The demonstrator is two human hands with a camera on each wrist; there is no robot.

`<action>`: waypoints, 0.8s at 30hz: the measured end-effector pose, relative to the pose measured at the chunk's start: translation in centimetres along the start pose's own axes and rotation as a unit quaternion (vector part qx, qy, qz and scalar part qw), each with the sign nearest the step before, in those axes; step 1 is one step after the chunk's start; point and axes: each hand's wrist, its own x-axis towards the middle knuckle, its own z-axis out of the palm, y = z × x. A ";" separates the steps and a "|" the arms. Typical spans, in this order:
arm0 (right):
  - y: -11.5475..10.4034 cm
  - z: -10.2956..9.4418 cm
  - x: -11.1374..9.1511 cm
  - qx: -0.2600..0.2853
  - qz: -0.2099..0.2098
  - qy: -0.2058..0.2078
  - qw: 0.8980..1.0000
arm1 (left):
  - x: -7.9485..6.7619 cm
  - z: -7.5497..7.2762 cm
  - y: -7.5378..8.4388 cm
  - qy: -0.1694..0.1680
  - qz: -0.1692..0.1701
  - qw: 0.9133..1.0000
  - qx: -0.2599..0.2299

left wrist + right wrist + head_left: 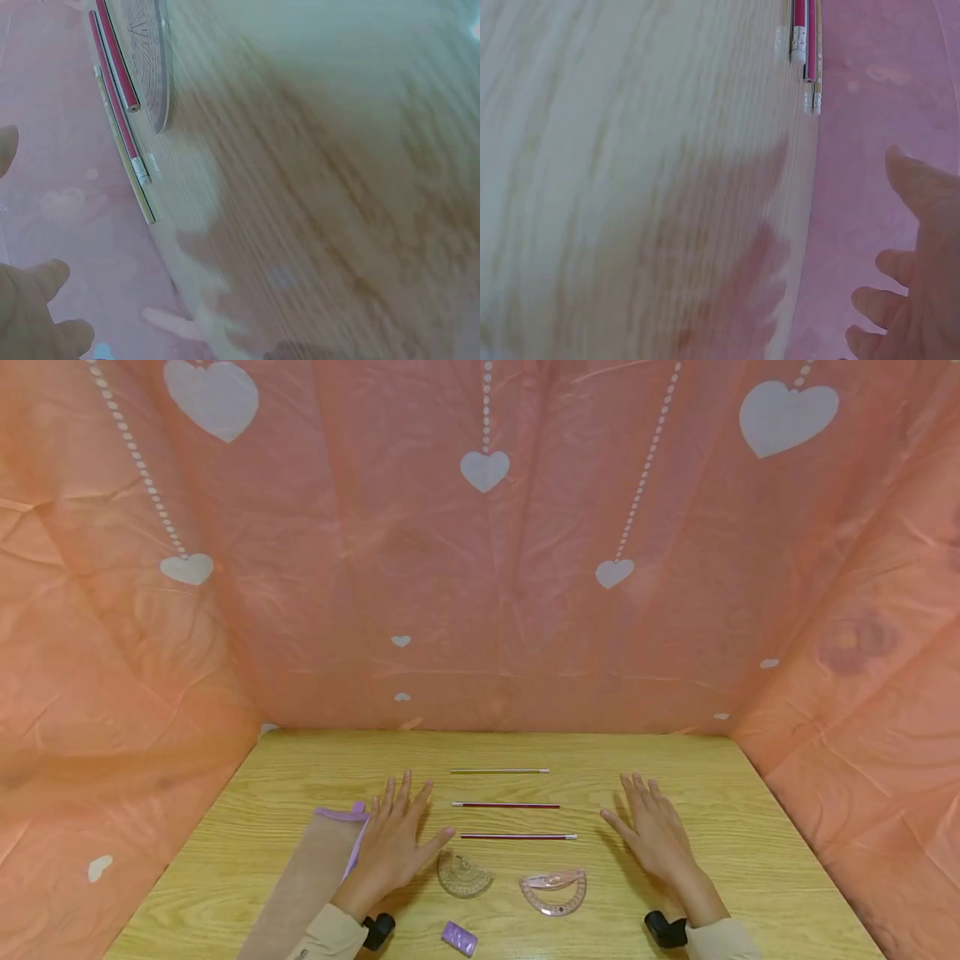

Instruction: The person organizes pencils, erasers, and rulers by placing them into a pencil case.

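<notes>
In the head view my left hand (393, 843) has its fingers spread, beside a mesh pouch (300, 877) with purple edging. Across the table, my right hand (657, 831) is also spread, holding nothing. Between the hands lie a yellowish pencil (500, 771) at the back, a red striped pencil (506, 805) in the middle and another red striped pencil (519, 837) in front. Nearer the front are a clear protractor (464, 874), a pinkish protractor (554, 892) and a purple eraser-like block (459, 938). Both wrist views show the fingers raised over the tabletop.
The wood-grain table (675, 752) is enclosed at the back and sides by an orange-pink sheet (555, 610) printed with white hearts. Part of the pouch lies behind the left forearm. A black wrist camera (665, 930) sits at the right wrist.
</notes>
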 end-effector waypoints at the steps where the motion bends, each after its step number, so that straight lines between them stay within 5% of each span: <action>1: 0.0 0.0 0.0 0.001 -0.002 0.000 1.000 | 0.0 -0.1 0.0 -0.002 -0.002 1.000 0.004; 24: -1.3 0.4 0.4 0.135 -0.037 0.048 0.989 | -0.7 -1.3 -0.7 -0.008 -0.022 1.000 0.003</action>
